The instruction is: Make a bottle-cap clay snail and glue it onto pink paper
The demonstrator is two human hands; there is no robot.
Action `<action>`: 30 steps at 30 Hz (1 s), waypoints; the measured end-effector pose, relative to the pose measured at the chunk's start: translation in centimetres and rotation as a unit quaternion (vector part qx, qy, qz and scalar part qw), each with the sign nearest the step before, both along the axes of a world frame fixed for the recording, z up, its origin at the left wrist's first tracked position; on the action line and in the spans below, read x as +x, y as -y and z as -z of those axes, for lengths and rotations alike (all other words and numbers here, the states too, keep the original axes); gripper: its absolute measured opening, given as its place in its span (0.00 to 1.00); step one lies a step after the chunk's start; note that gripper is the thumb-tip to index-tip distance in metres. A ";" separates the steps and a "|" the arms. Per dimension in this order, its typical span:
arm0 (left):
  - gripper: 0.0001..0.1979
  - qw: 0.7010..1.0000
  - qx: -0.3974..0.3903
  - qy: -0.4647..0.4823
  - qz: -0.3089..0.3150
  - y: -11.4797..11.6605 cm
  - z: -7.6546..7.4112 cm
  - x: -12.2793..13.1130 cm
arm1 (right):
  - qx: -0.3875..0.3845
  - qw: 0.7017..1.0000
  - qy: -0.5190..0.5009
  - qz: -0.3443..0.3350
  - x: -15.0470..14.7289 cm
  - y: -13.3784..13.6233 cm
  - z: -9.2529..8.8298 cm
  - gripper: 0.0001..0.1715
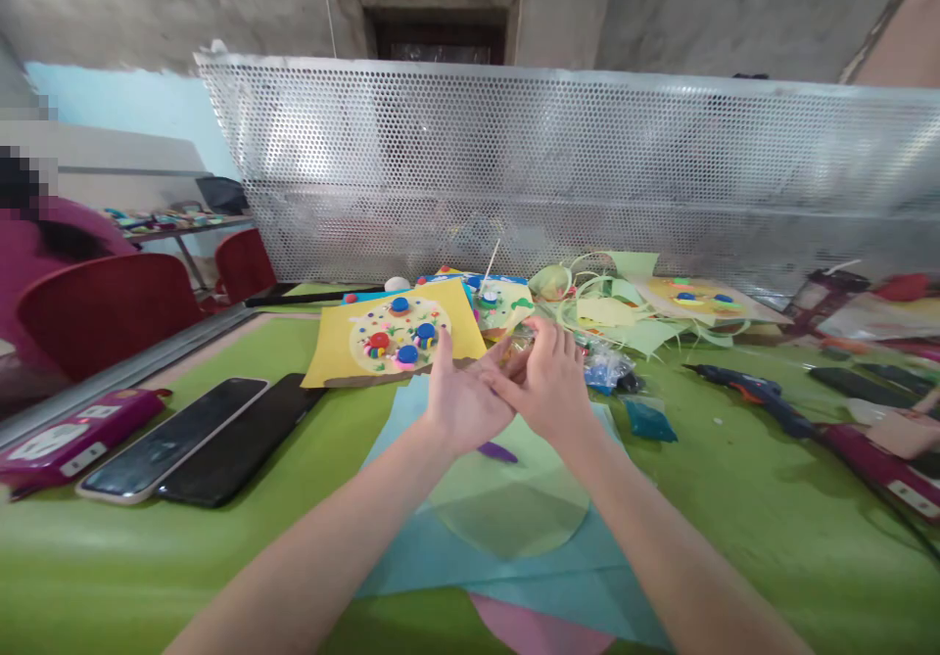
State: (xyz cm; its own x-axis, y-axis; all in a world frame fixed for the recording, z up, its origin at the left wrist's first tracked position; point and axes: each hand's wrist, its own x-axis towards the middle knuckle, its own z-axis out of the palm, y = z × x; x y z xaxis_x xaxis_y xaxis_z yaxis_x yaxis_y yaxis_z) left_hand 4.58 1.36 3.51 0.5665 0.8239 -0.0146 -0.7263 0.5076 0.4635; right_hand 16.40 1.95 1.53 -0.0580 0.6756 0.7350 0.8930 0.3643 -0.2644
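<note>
My two hands meet above the green table (734,498). My left hand (462,396) is turned palm up, its fingers stretched out. The fingers of my right hand (549,381), seen from the back, curl in against the left palm; what they pinch is hidden. Below them a small purple piece (497,452) lies on a pale green paper disc (514,513). The disc rests on a light blue sheet (433,557). Just beyond my hands lies a yellow card (330,351) carrying a round plaque with red and blue clay blobs.
Two phones (172,440) (239,440) and a purple power strip (73,435) lie at left. A blue glue gun (756,396), a blue packet (650,420) and green paper scraps (632,327) are at right. A perforated metal screen (587,165) closes the back. A person in magenta (29,254) sits by red chairs (110,307).
</note>
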 end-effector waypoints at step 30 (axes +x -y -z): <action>0.35 0.998 0.023 0.039 0.033 0.9 -0.9 -0.5 | -0.047 0.992 -0.108 -0.035 0.1 0.1 0.4 0.58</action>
State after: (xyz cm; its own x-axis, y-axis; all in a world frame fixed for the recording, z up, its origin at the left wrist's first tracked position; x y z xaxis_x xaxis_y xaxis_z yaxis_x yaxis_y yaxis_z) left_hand 4.12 0.50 4.41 0.6181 0.7831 0.0688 -0.7266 0.5358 0.4301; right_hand 16.54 1.80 1.11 0.0443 0.7415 0.6695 0.7852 0.3885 -0.4822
